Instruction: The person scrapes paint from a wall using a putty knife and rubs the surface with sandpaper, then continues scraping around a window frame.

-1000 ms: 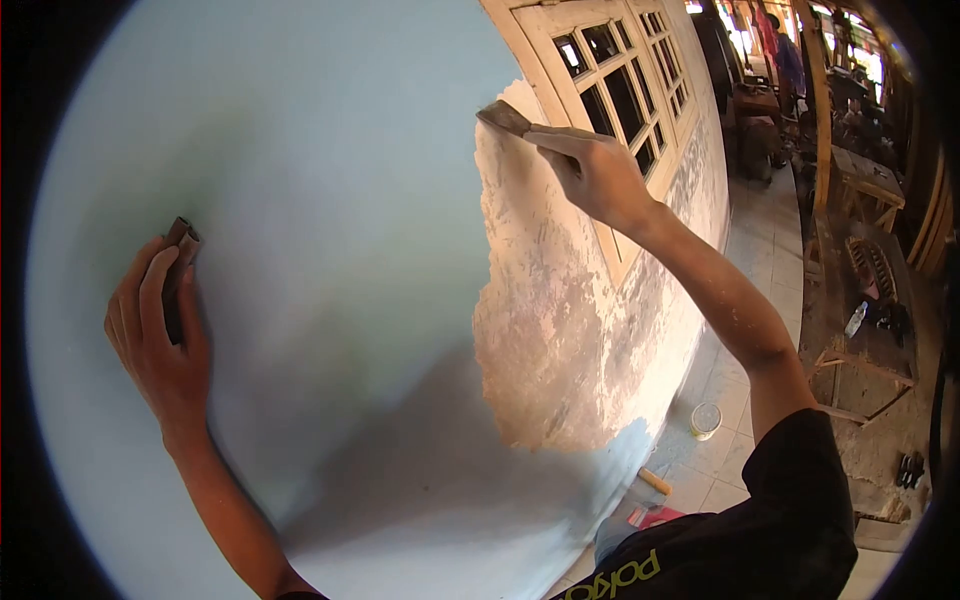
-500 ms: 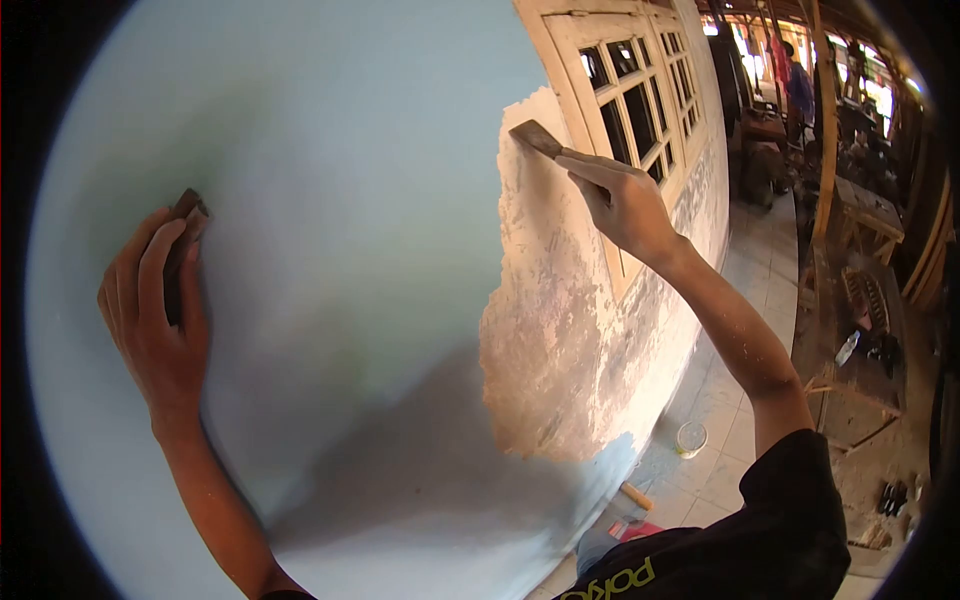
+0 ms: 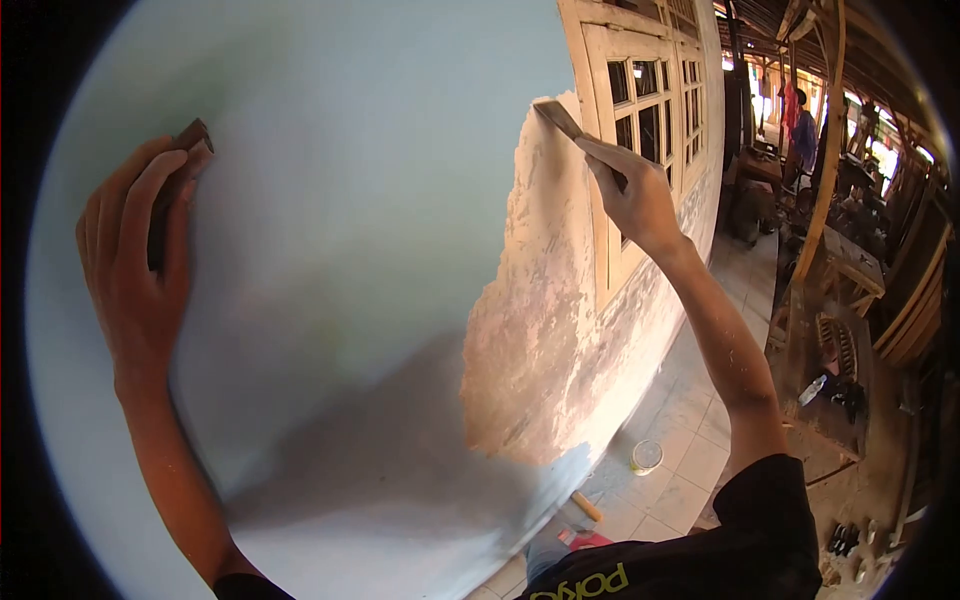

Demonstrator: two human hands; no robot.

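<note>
In the head view my right hand [image 3: 640,200] grips a scraper [image 3: 560,118]. Its flat blade meets the wall at the upper tip of a bare, peeled patch [image 3: 530,370], close beside the window frame. The patch shows rough, mottled plaster, with ragged paint along its left border. Over on the left, my left hand [image 3: 135,245] is wrapped around a dark brown block [image 3: 195,135] and rests against the light blue painted wall [image 3: 370,200]. Much of the block is hidden by the fingers and palm.
A cream wooden window [image 3: 640,110] with small panes borders the patch. On the tiled floor below stand a round tub [image 3: 646,457] and a wooden handle [image 3: 587,507]. To the right are a wooden bench [image 3: 825,390], a post [image 3: 826,160] and a person [image 3: 803,135] far back.
The camera view has shifted. My right hand has brought the scraper up to the patch's top edge, its blade now seen more edge-on. My left hand sits higher and farther left in view, still holding the block.
</note>
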